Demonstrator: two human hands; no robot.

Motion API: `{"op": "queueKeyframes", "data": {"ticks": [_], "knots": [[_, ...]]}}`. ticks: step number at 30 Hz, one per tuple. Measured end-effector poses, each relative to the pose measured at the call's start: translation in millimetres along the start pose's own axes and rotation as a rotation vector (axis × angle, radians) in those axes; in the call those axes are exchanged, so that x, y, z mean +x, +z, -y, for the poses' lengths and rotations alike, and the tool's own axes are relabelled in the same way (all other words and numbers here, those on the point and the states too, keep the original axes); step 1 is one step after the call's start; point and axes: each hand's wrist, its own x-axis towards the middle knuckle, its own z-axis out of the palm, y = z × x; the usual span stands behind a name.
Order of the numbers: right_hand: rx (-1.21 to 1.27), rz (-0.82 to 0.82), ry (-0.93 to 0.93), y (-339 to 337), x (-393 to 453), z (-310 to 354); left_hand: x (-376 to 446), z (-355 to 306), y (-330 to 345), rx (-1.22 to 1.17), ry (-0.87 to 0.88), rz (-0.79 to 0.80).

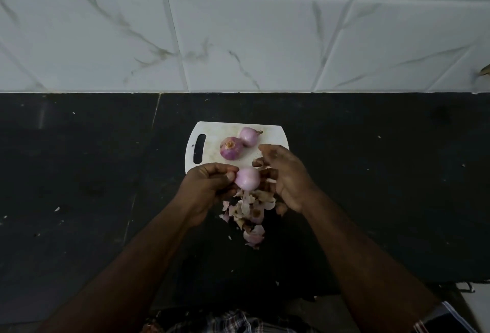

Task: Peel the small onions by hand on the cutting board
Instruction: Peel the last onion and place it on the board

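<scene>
Checked cloth (233, 319) at the bottom edge sits closest to me, with both forearms reaching out over it toward the black counter (79, 173). My left hand (209, 189) has its fingertips curled round the onion (247, 178), pinching it at one end so the rest of the bulb stays bare for the other hand to work on. That onion looks fully stripped: smooth, pale pink, glossy, nearly round. I hold it just above the near edge of the cutting board (212, 131), which I judge keeps the falling skin close to one spot.

My right hand (283, 176) sits just beside the bulb with its fingers bent and papery brown scraps among them; it seems to be pinching a strip of skin, though I cannot tell how firmly. Below both hands lies the heap of peels (249, 213), thin, curled, dry flakes in tan and faded purple, spilling off the board onto the counter toward me.

Two more onions rest on the board's far half, touching each other. The darker one (231, 148) shows a dry, brownish root end facing up and a deeper purple, duller skin, so I judge it unpeeled. The paler one (249, 136) behind it keeps a small dry tail and looks at least partly stripped. White plastic, rounded corners, a slot handle on the left.
</scene>
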Motion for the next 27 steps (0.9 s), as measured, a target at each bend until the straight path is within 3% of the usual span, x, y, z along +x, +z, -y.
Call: {"op": "queueKeyframes", "data": {"ticks": [3,8,12,14,18,20,24,27], "knots": [[0.001,0.115,0.033,-19.9,7.1,-4.8,20.8,5.5,12.8,0.066,-0.024,-0.022],[0.051,0.020,0.044,-42.7,36.5,2.7,48.5,3.3,28.3,0.201,0.049,-0.048],[-0.145,-0.130,-0.024,-57.0,79.4,14.9,76.6,0.0,18.3,0.694,0.315,-0.307],[-0.319,-0.124,-0.051,-59.8,97.4,16.9,90.6,0.3,13.8,0.878,0.315,-0.363],[-0.490,-0.070,-0.034,-66.1,120.1,11.5,113.8,6.5,7.9,1.164,0.199,-0.270],[-0.579,-0.118,-0.065,-68.7,127.6,7.9,119.7,9.4,7.2,1.197,0.188,-0.260],[-0.789,-0.362,-0.239,-72.0,120.6,4.2,124.7,9.3,11.0,1.151,0.252,-0.310],[-0.904,-0.366,-0.352,-68.3,92.7,-9.5,121.1,6.8,8.5,1.027,0.250,-0.325]]}}
